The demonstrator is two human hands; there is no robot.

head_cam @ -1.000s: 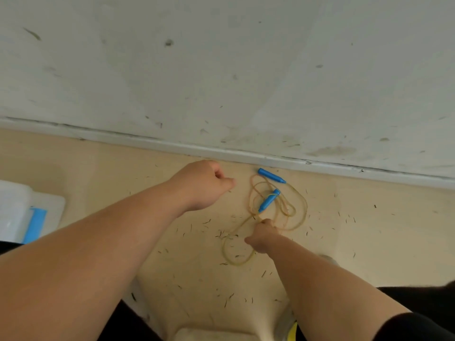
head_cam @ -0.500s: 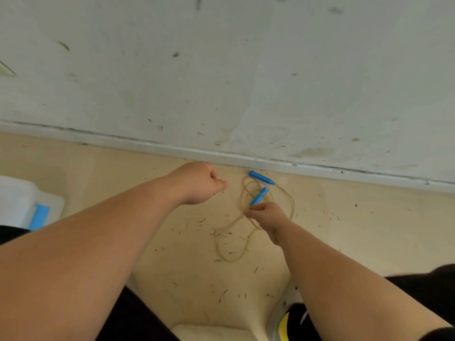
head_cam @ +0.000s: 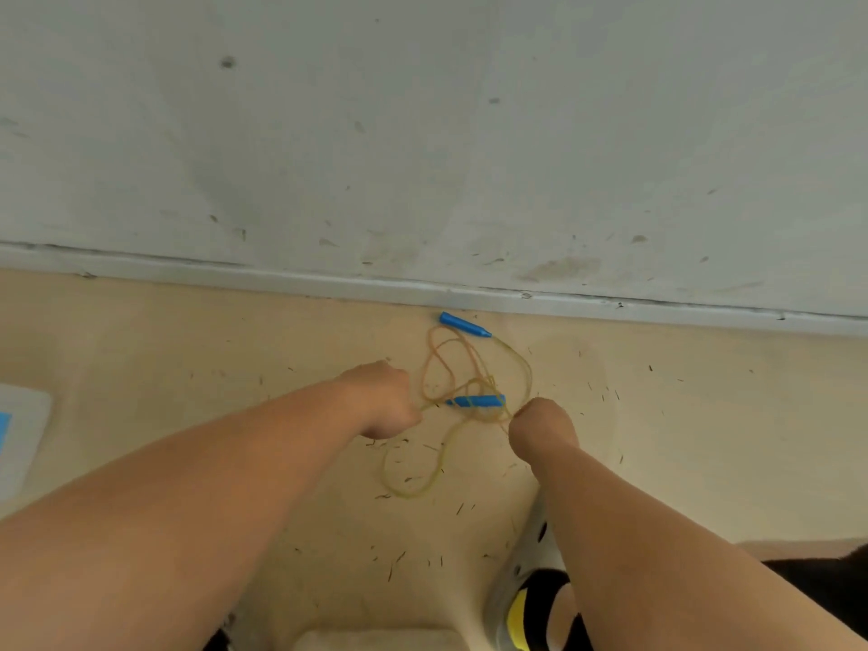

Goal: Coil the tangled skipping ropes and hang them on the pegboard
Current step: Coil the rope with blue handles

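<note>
A thin yellowish skipping rope (head_cam: 413,481) lies tangled in loops on the beige floor close to the wall. One blue handle (head_cam: 464,325) lies by the skirting board; the other blue handle (head_cam: 476,400) lies between my hands. My left hand (head_cam: 383,399) is curled and grips a strand of the rope at the tangle's left side. My right hand (head_cam: 540,427) is curled at the right side of the tangle and holds the rope beside the nearer handle. The fingers of both hands are hidden from the camera. No pegboard is in view.
A scuffed white wall (head_cam: 422,157) rises behind a grey skirting board (head_cam: 282,279). A white object with a blue patch (head_cam: 19,444) lies at the far left. A shoe with black and yellow (head_cam: 530,608) stands at the bottom right. Dark specks litter the floor.
My left hand came down and right and took a strand of rope. My right hand moved to the right side of the tangle. The nearer blue handle now lies level between the hands.
</note>
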